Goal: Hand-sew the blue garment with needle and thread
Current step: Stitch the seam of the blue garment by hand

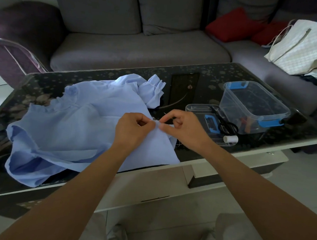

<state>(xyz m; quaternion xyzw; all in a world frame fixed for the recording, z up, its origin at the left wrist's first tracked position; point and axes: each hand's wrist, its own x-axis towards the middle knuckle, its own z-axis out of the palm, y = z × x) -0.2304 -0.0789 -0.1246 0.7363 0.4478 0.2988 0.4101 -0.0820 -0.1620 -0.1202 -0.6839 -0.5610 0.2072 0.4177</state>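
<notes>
the blue garment lies spread on the table. left hand fingers pinch its edge taut; right hand fingers pinch beside them, likely on the needle, too small to confirm.

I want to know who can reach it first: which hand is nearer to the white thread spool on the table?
Right. The right hand pinches the blue garment just left of the white thread spool; the left hand is farther left, beyond the right hand.
</notes>
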